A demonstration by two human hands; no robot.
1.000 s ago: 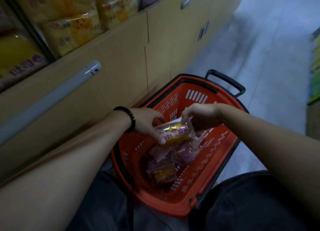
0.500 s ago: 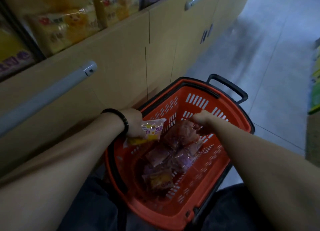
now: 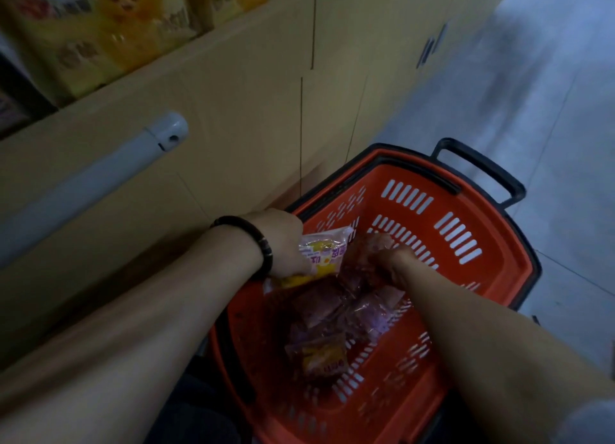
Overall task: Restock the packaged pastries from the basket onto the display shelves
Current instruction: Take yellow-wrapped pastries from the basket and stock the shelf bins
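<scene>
Head view: yellow pastry packet (image 3: 324,254) is gripped in curled left hand (image 3: 283,244) at basket (image 3: 499,254) rim. Right hand (image 3: 391,264) is sunk among remaining packets (image 3: 319,310); its grip cannot be told. Slick film could be let slip and dropped outside.

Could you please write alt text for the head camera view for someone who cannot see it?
A person's left hand holds a yellow pastry packet over an orange basket while the right hand grips a pinkish packet inside it. More wrapped pastries lie at the bottom; yellow packages stand above a beige cabinet.
</scene>
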